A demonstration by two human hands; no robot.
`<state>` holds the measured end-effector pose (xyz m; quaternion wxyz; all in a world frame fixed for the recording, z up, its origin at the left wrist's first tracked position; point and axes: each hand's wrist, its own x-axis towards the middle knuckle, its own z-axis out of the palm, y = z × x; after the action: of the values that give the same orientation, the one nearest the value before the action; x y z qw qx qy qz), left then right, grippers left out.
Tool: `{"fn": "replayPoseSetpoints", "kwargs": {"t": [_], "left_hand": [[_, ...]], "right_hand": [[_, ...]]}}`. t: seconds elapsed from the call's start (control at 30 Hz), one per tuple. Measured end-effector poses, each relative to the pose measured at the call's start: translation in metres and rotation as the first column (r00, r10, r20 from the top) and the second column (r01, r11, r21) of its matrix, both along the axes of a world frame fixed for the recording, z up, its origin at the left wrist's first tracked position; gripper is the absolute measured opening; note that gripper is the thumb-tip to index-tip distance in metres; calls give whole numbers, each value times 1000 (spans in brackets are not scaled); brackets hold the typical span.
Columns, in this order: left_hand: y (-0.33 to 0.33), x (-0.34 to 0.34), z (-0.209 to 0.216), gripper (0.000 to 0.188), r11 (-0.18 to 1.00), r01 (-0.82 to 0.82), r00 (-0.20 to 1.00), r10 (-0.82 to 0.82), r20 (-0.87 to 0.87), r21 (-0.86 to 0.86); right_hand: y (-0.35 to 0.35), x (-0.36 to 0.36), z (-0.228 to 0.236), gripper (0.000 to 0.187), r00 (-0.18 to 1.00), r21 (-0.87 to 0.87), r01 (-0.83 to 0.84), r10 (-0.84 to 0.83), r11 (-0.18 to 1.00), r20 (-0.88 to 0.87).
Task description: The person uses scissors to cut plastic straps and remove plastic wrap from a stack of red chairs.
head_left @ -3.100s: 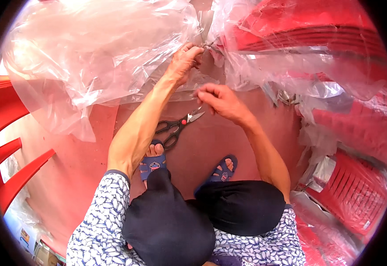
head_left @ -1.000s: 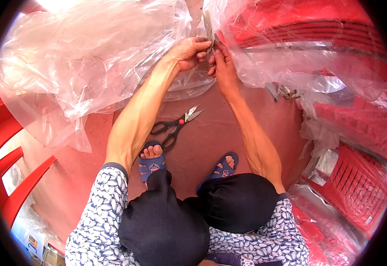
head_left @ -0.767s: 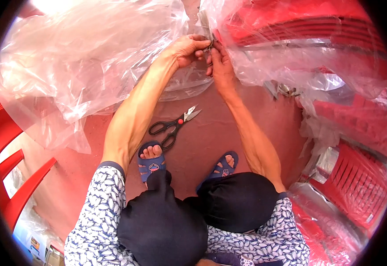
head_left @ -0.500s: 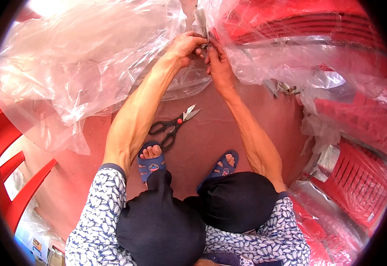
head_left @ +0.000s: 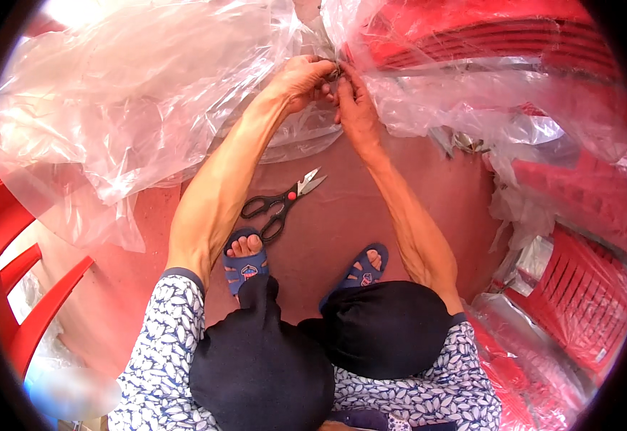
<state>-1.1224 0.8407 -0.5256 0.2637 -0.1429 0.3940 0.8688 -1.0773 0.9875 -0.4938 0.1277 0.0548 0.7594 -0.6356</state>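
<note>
Glinting, the clear plastic sheeting (head_left: 148, 93) looks loosely crinkled.

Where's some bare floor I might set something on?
Between the scissors and right forearm, the red floor shows bare; another patch lies between left sleeve and curved red bars. It's crowded where the left hand and right hand meet amid plastic sheeting, and along the right, with wrapped red furniture.
</note>
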Motion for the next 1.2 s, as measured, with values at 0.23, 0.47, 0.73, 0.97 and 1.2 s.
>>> {"fn": "replayPoseSetpoints", "kwargs": {"t": [0.23,0.47,0.73,0.97,1.2], "left_hand": [[15,8,12,25,978,-62,998,58,-28,-197],[20,20,13,32,769,-288,924,66,-377,-571],[25,-3,21,28,340,-407,866,-152,-476,-848],[-3,3,-2,24,247,-649,603,-410,-684,-720],[-49,5,7,22,127,-493,802,-318,-506,-861]], "right_hand": [[21,-1,-44,44,949,382,-7,127,924,-288],[29,2,-31,46,869,655,16,314,755,-383],[30,-8,-20,26,840,706,123,305,698,-448],[44,22,20,22,880,791,-69,411,608,-239],[81,101,1,10,692,573,-434,665,695,-282]]}}
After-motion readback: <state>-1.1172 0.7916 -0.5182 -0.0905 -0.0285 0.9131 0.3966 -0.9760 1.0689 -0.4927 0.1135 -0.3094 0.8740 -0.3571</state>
